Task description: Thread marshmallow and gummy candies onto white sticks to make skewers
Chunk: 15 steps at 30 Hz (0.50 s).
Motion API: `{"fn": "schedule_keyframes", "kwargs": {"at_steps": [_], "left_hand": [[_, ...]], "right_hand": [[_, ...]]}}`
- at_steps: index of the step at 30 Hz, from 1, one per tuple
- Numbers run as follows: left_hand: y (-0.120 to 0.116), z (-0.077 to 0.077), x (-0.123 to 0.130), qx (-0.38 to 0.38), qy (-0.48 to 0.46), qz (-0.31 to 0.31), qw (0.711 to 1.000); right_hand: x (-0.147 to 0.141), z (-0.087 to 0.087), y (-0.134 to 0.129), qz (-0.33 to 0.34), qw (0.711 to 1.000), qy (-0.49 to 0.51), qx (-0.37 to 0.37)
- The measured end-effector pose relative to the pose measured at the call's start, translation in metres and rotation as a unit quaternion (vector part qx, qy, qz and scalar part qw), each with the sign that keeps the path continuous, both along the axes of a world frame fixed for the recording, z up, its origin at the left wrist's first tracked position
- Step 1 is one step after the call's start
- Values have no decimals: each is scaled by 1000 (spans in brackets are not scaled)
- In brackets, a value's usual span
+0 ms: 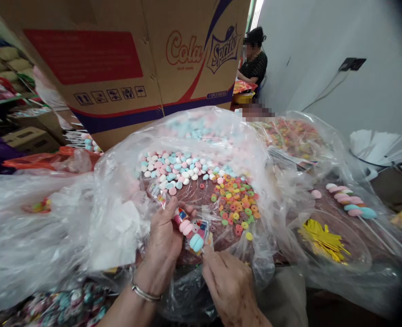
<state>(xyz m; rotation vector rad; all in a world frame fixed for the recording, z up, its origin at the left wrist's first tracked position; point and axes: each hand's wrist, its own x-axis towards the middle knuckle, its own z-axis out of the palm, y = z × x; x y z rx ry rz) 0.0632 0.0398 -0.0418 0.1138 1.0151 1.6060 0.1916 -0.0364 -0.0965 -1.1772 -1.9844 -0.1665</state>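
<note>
My left hand (163,243), a bracelet on its wrist, grips a marshmallow skewer (196,242) in a clear printed bag (205,227); pink and blue marshmallows show through. The closed fingers of my right hand (228,277) pinch the skewer's lower end, where the stick is hidden. Just beyond lie loose pink, white and blue marshmallows (173,168) and a pile of coloured ring gummies (236,202), on a reddish-brown surface (187,195) partly covered with clear plastic. Another printed wrapper (157,194) sticks out above my left thumb.
A large cardboard box (136,59) stands behind the plastic sheeting (119,150). To the right are gold twist ties (323,240) in a clear dish, marshmallow skewers (350,200) and white sticks (374,145). Wrapped sweets (67,304) lie lower left. Another person (255,61) sits farther back.
</note>
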Motion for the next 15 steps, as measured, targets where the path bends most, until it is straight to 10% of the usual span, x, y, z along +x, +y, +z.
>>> {"fn": "schedule_keyframes", "kwargs": {"at_steps": [11,15], "left_hand": [[-19,3,3,91,-41,-57,993],[-28,8,8,86,-20,-49,995]], "right_hand": [[-5,13,-16,26,971,153,-181],[-3,14,-20,-12,995,89,-50]]}}
